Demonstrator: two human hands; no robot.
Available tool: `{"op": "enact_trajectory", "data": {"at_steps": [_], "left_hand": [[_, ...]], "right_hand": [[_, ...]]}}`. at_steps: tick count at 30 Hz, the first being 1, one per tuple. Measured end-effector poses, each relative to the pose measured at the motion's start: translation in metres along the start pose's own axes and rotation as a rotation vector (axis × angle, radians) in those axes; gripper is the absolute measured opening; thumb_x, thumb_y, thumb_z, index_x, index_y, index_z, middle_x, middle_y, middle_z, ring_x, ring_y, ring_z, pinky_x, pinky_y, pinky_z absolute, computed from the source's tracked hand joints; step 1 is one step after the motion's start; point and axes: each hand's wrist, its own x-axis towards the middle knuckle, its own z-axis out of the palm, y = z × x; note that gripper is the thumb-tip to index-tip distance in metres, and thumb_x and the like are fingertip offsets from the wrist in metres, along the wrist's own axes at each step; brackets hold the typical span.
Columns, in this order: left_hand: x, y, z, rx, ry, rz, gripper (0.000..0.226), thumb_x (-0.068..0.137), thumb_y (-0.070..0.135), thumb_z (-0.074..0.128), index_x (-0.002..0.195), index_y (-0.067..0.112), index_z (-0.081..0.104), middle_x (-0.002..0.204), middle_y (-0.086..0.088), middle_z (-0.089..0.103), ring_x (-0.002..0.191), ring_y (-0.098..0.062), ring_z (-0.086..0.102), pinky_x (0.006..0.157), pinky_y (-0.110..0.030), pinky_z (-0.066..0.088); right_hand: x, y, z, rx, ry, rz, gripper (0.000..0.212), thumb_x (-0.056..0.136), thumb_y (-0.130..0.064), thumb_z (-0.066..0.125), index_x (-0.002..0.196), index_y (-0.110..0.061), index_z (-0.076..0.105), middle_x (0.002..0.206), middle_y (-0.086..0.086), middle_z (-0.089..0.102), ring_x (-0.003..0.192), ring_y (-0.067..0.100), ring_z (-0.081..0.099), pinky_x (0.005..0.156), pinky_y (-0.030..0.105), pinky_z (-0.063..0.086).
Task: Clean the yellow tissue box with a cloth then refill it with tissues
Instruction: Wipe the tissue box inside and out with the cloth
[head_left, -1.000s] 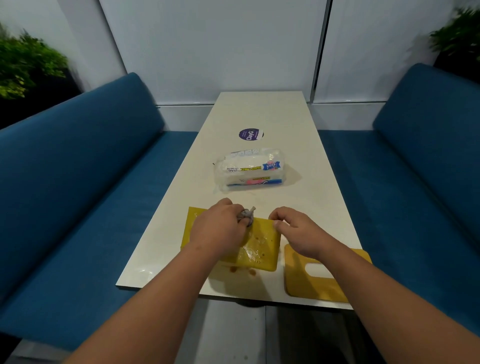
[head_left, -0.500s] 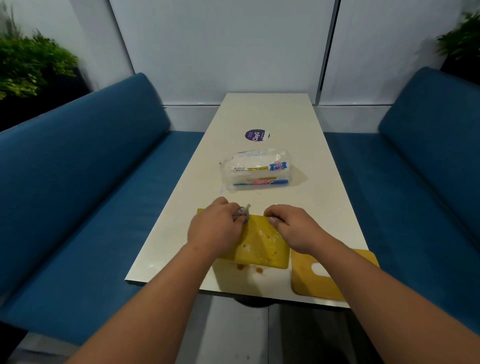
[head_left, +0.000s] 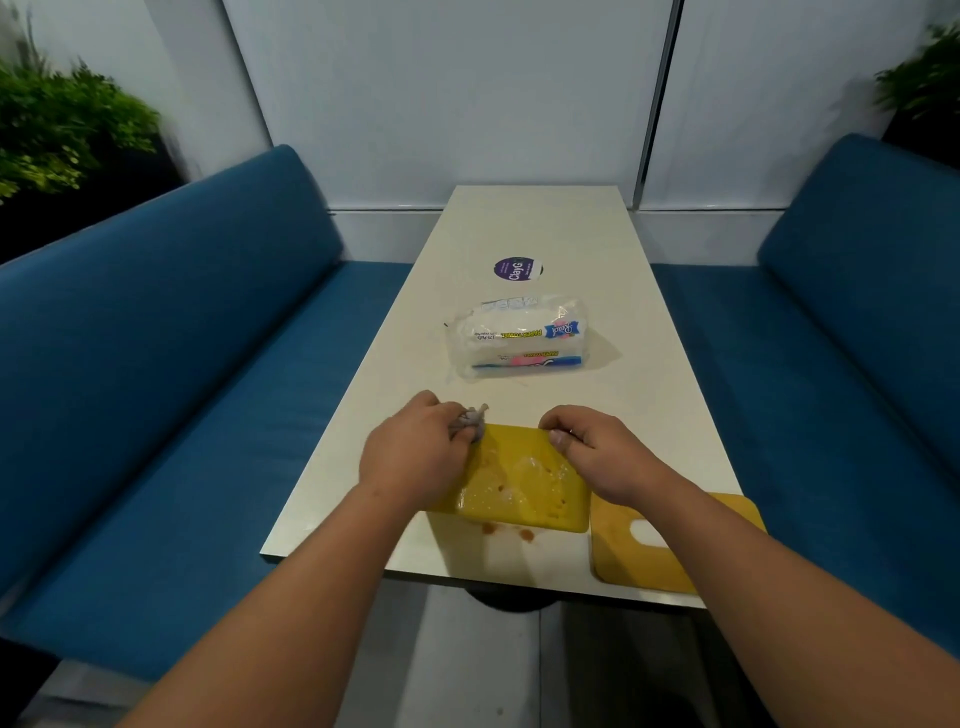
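Gripping cloth (head_left: 469, 422) – left hand (head_left: 415, 452), box (head_left: 519, 488) near table (head_left: 545, 234) edge

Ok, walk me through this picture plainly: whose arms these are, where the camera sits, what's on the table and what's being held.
No machine here: a person wears one wide-angle camera on the head, looking forward and down, so the two bare arms reach in from below. The left hand grips a bunched grey cloth against the yellow tissue box, which shows brownish spots and a wet sheen. The right hand pinches the box's far edge, seemingly to steady it. More brown drips sit on the white table just in front of the box. Beside it lies a flat yellow lid with a slot. Further along are a wrapped pack of tissues and a round purple sticker. Blue benches flank the table.
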Motion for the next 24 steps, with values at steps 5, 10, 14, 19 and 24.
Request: {"op": "enact_trajectory", "data": {"at_steps": [5,10,14,19,24], "left_hand": [[-0.003,-0.054,-0.026,-0.018,0.095,-0.176,0.028,0.094,0.046,0.049,0.101,0.026,0.068,0.090,0.004,0.052,0.081,-0.019,0.052,0.066,-0.032,0.043],[-0.011,-0.038,-0.020,-0.125,0.111,-0.102,0.029,0.094,0.045,0.050,0.110,0.027,0.066,0.094,0.005,0.054,0.084,-0.018,0.053,0.072,-0.035,0.049],[-0.013,-0.029,-0.008,-0.083,0.078,-0.081,0.032,0.095,0.047,0.046,0.118,0.030,0.062,0.099,0.007,0.052,0.085,-0.017,0.054,0.071,-0.034,0.051],[-0.011,-0.042,-0.010,-0.076,0.110,-0.139,0.031,0.095,0.045,0.046,0.116,0.029,0.064,0.097,0.005,0.053,0.084,-0.019,0.055,0.072,-0.036,0.051],[-0.006,-0.012,0.000,-0.046,0.045,-0.011,0.032,0.096,0.049,0.043,0.113,0.032,0.064,0.101,0.007,0.054,0.084,-0.018,0.056,0.071,-0.033,0.051]], "right_hand": [[0.000,-0.001,0.000,-0.004,-0.003,0.006,0.021,0.102,-0.023,0.044,0.116,-0.025,0.059,0.110,-0.008,0.055,0.103,0.013,0.050,0.082,0.025,0.040],[-0.001,-0.001,0.001,0.001,0.012,-0.011,0.021,0.101,-0.020,0.045,0.115,-0.023,0.060,0.109,-0.007,0.056,0.102,0.013,0.051,0.081,0.025,0.040],[-0.001,0.000,0.001,0.016,0.010,-0.024,0.020,0.101,-0.019,0.046,0.114,-0.022,0.060,0.108,-0.007,0.056,0.100,0.012,0.050,0.076,0.020,0.041],[0.000,0.000,0.001,0.014,-0.011,-0.004,0.022,0.101,-0.021,0.045,0.118,-0.022,0.059,0.112,-0.006,0.055,0.105,0.014,0.049,0.085,0.026,0.039],[-0.001,0.001,0.001,0.021,-0.003,-0.005,0.022,0.101,-0.021,0.045,0.118,-0.022,0.059,0.113,-0.006,0.055,0.105,0.014,0.049,0.085,0.025,0.038]]}}
